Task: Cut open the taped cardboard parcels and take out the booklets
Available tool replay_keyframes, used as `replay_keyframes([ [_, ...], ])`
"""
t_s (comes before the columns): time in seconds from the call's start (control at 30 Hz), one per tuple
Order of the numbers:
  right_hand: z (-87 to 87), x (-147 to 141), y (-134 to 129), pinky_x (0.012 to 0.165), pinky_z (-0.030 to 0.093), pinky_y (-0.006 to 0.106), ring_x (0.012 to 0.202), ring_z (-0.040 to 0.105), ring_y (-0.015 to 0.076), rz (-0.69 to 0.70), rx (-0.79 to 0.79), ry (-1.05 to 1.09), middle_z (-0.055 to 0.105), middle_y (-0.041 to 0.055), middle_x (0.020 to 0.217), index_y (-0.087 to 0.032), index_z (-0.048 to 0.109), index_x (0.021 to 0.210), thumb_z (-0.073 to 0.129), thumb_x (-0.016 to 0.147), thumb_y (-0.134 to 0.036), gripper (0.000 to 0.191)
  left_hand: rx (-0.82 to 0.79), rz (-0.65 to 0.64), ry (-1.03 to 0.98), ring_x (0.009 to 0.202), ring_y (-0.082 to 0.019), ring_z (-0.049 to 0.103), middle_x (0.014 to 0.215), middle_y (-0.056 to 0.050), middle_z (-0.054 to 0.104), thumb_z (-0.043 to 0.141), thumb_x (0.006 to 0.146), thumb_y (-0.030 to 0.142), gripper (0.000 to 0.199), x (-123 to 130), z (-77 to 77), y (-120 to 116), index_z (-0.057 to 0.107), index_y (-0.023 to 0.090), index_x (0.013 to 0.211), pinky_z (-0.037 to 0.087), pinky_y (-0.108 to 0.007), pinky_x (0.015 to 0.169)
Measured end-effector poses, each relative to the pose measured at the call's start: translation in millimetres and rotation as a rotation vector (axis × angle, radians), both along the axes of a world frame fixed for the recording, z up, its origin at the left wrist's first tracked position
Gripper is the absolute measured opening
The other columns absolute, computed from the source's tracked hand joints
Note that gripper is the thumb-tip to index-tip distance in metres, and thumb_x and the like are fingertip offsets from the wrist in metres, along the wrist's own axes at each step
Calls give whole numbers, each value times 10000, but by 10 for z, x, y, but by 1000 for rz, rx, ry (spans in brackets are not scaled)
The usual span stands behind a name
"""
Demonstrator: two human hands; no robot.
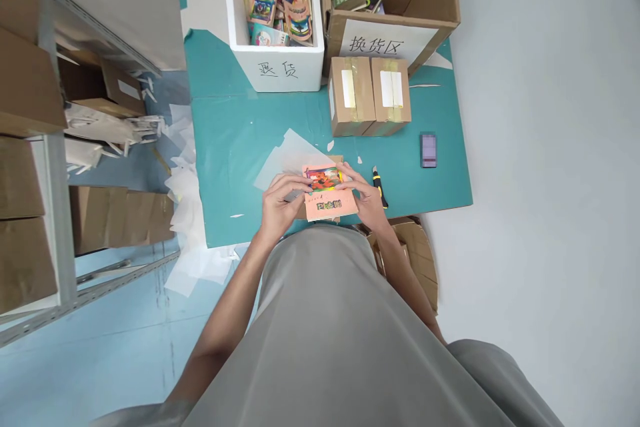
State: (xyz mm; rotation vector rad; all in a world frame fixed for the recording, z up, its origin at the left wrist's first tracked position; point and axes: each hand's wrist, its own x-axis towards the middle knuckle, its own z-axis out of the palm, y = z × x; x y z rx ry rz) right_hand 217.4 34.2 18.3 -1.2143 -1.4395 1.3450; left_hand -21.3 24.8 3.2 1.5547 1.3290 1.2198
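A pink booklet (330, 203) with a colourful picture on its upper part is held between both hands near the table's front edge. My left hand (284, 203) grips its left side, fingers bent over the edge. On the opposite side my right hand (364, 197) holds it, fingertips on the picture's right edge. Brown cardboard shows partly behind and under the booklet; its full shape is hidden. A translucent white sheet (287, 161) lies beyond my left hand. Just right of my right hand is a black and yellow utility knife (379, 187).
On the green table (225, 147) stand a white foam box (290, 70) of booklets, a large open carton (390, 43) with books, two small taped boxes (353, 103) and a phone-like item (429, 150). Shelving (63, 213) with cartons is at left; paper sheets (187, 233) litter the floor.
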Motion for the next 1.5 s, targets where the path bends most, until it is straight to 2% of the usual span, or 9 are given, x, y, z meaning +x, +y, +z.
replay_keyframes([
  [0.2, -226, -6, -24, 1223, 474, 513, 1388, 640, 307, -82, -93, 26, 759, 64, 1373, -286, 798, 1196, 720, 954, -624, 423, -259, 49, -110, 1003, -243, 757, 990, -65, 809, 841, 852, 488, 292, -4, -100, -13, 769, 217, 933, 598, -419, 989],
  [0.3, -392, -61, -55, 906, 670, 468, 1138, 759, 320, -164, -289, 40, 790, 95, 1278, -243, 765, 1253, 692, 933, -660, 531, -561, 39, -295, 755, -192, 743, 939, -62, 789, 931, 704, 577, 520, 13, -252, -7, 736, 183, 982, 637, -330, 729],
  [0.43, -448, -179, 37, 489, 634, 334, 948, 787, 305, -81, -490, 98, 777, 111, 1269, -262, 619, 1498, 762, 850, -653, 770, -735, 63, -377, 591, -144, 677, 915, -53, 768, 898, 678, 675, 635, -42, -293, 129, 708, 172, 1015, 567, -261, 488],
  [0.63, -5, -509, 1208, 700, 710, 422, 950, 786, 286, -52, -222, 166, 794, 90, 1146, -263, 550, 1563, 781, 850, -636, 837, -397, 61, -256, 755, -203, 740, 985, -82, 761, 822, 794, 637, 686, -383, 273, 1171, 706, 170, 1283, 613, -281, 511],
  [0.77, 382, -832, 2291, 1039, 634, 518, 1156, 754, 285, -47, 20, 171, 758, 130, 1261, -241, 474, 1602, 693, 944, -687, 824, -35, 155, -218, 1043, -265, 770, 1199, -153, 758, 790, 850, 650, 700, -645, 752, 2139, 683, 148, 1325, 676, -417, 886],
  [0.87, 321, -894, 2608, 1166, 524, 558, 1357, 652, 296, -34, 135, 69, 679, 163, 1434, -223, 402, 1649, 591, 989, -740, 859, 154, 263, -75, 1306, -305, 685, 1387, -170, 697, 751, 908, 649, 650, -792, 803, 2373, 664, 185, 1354, 564, -458, 1123],
  [0.97, -54, -666, 2249, 1216, 469, 554, 1456, 575, 321, -32, 161, -127, 614, 178, 1538, -227, 478, 1614, 607, 972, -741, 833, 103, 257, 32, 1377, -326, 641, 1472, -164, 655, 695, 948, 660, 636, -855, 449, 1967, 644, 216, 1400, 530, -499, 1161],
  [1.23, -812, 194, 212, 1167, 513, 626, 1461, 558, 437, -160, -180, -676, 533, 208, 1622, -179, 420, 1664, 870, 773, -558, 1068, -456, 203, 218, 1325, -378, 661, 1485, -218, 639, 846, 815, 503, 851, -646, -930, 147, 550, 176, 1543, 595, -520, 1028],
  [1.5, -889, 123, 145, 1096, 581, 539, 1250, 724, 343, -149, -161, -492, 762, 111, 1358, -213, 745, 1285, 712, 861, -344, 446, -444, 98, 247, 713, -152, 613, 1008, -55, 734, 673, 855, 298, 490, -424, -891, 177, 758, 205, 1328, 583, -327, 808],
])
